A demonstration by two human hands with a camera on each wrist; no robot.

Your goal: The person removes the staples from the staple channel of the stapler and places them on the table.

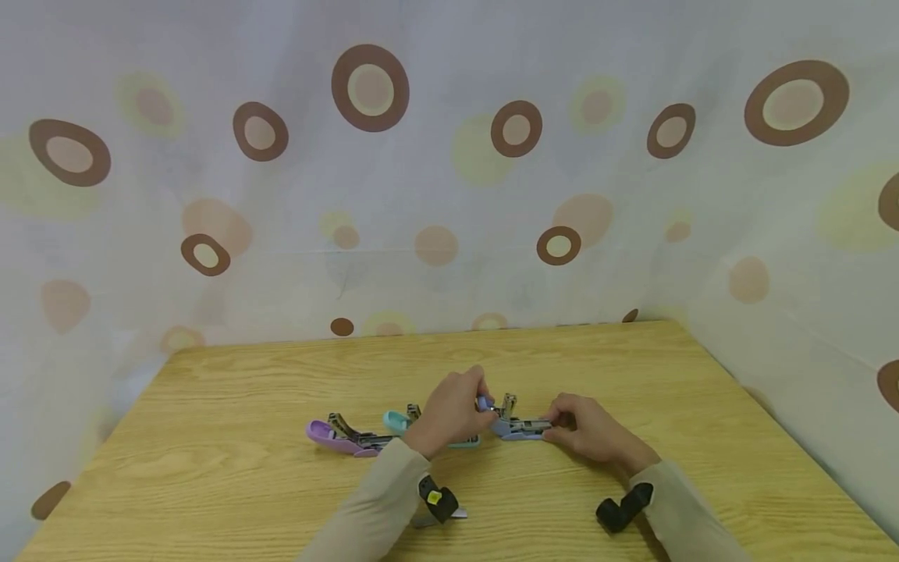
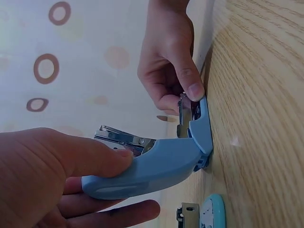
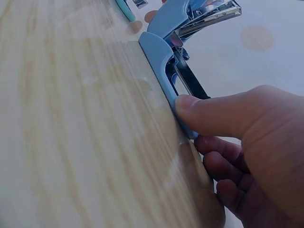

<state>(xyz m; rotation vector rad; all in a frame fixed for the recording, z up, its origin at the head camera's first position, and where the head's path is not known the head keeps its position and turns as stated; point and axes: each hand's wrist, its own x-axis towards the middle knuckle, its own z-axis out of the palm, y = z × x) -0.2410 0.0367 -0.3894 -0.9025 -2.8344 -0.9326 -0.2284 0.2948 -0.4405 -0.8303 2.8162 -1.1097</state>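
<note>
A light blue stapler (image 2: 152, 166) stands folded wide open, its base on the table and its metal magazine exposed. My left hand (image 1: 453, 410) holds the raised top part, thumb on the near side and fingers behind. At the other end, my right hand (image 1: 593, 431) pinches the tip of the base between thumb and fingers, as the right wrist view shows. To the left, partly behind my left hand, lies an opened teal stapler (image 1: 396, 422). Farther left is an opened purple stapler (image 1: 328, 437), with its metal part sticking up.
All of this is on a wood-grain table (image 1: 232, 499). Behind and at the sides hangs a pale curtain (image 1: 435, 172) with brown and beige circles. A small flat grey piece (image 1: 460, 513) shows beneath the left wrist camera, too hidden to identify.
</note>
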